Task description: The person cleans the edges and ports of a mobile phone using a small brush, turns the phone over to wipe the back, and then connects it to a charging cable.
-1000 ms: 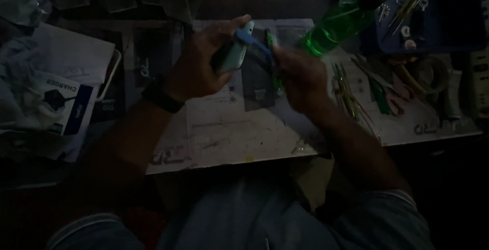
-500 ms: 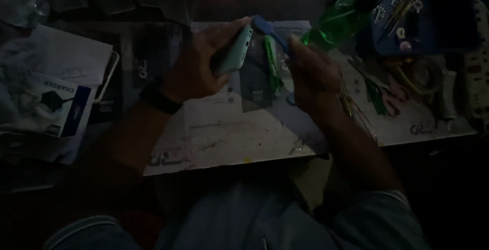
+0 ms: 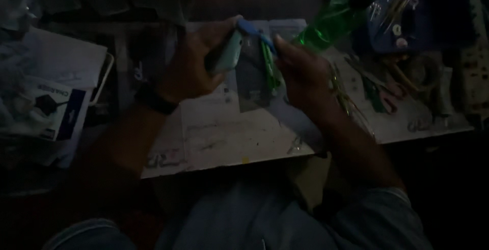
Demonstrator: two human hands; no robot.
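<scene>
A pale green slab-shaped phone (image 3: 226, 56) is gripped by the left hand (image 3: 191, 69), fingers curled around it, above the white worktop (image 3: 229, 138). At its three o'clock, a green-handled tool (image 3: 268, 66) is pinched by the right hand (image 3: 300, 74); a green plastic bottle (image 3: 331, 20) lies at one o'clock.

My left hand (image 3: 196, 69) is raised in front of me, palm turned toward my right, fingers curled shut around what it grips, thumb reaching up along the top. A dark band circles my left wrist, and that forearm runs down and to the left toward my body. My right hand (image 3: 300, 74) sits just beside it, back of the hand facing up, fingers bent and pinching inward toward the left hand. My right forearm slopes down to the right into a light sleeve.
</scene>
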